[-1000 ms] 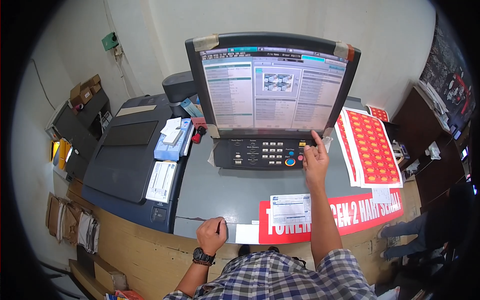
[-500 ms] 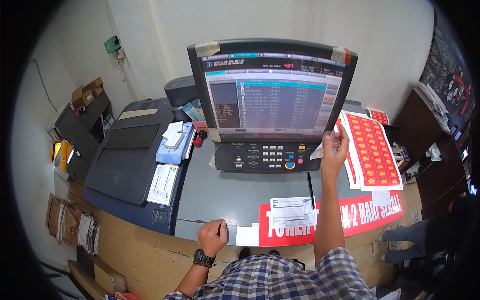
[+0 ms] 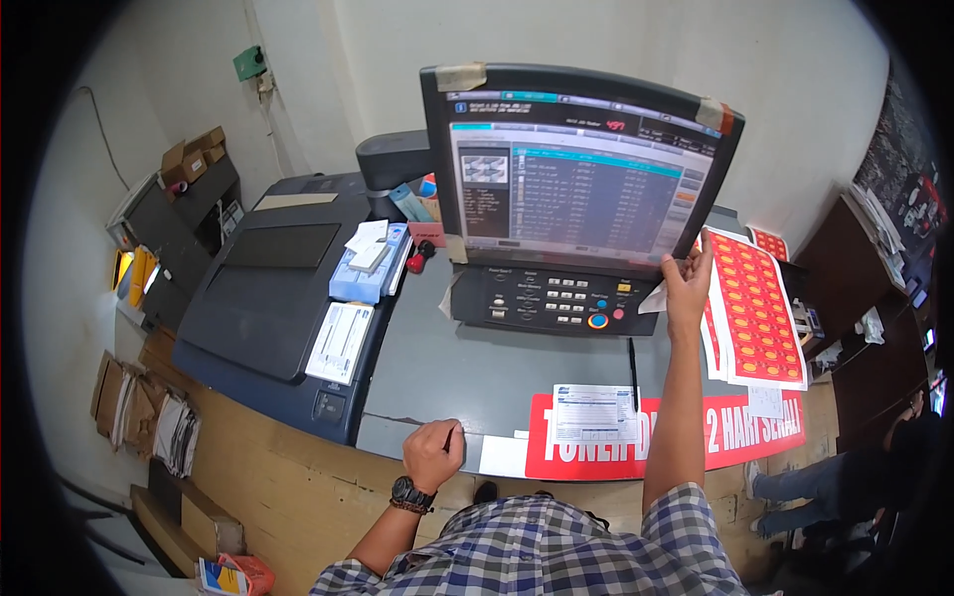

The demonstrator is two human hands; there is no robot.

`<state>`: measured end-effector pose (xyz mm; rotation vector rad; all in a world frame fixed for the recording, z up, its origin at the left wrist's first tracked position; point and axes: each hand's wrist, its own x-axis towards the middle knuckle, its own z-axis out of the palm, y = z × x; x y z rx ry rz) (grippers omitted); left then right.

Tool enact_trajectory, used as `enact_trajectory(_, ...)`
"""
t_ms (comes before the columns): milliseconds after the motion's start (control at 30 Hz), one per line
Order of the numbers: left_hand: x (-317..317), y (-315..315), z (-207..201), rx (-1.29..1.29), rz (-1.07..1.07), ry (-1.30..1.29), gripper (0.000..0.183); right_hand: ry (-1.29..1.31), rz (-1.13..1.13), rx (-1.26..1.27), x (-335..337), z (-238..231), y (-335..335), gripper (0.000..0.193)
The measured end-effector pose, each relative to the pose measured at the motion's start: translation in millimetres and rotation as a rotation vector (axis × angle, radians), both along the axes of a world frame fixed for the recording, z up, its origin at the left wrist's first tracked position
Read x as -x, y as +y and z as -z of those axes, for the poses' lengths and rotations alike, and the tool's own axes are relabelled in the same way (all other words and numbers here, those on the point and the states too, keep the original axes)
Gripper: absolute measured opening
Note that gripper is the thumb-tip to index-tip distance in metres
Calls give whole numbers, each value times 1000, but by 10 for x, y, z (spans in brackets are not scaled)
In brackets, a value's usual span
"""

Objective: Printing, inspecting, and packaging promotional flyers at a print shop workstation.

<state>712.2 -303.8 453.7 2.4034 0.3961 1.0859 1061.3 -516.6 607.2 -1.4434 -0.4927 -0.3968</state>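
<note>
My right hand (image 3: 688, 288) grips the lower right edge of the printer's touchscreen monitor (image 3: 586, 189), thumb in front and the other fingers behind the frame. A small white scrap of paper (image 3: 653, 299) sticks out beside that thumb. Below the screen is the keypad panel (image 3: 556, 298) with white keys and a round blue button. My left hand (image 3: 433, 455), with a black watch on the wrist, is closed in a fist at the near edge of the grey table (image 3: 417, 372); nothing shows in it. A printed form (image 3: 596, 412) and a black pen (image 3: 633, 372) lie near my right forearm.
A red sign (image 3: 686, 459) lies along the table's near edge. Sheets of red and yellow labels (image 3: 757, 313) are stacked at right. Leftward stands a dark printer (image 3: 268, 288) with papers, a blue box (image 3: 370, 283) and a red-handled stamp (image 3: 421, 256). Another person (image 3: 825, 487) stands at far right.
The view has shifted, so the monitor and table sit farther right. A preview picture now shows on the screen's left side. My right hand stays at the monitor's corner; the left remains a fist.
</note>
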Motion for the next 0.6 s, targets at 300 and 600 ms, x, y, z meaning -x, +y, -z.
enact_trajectory(300,14,0,-19,15,21,7,4,-16,26,46,-27,24,2,79)
enact_trajectory(600,4,-5,-40,21,29,21,5,-28,22,65,-16,30,-19,81)
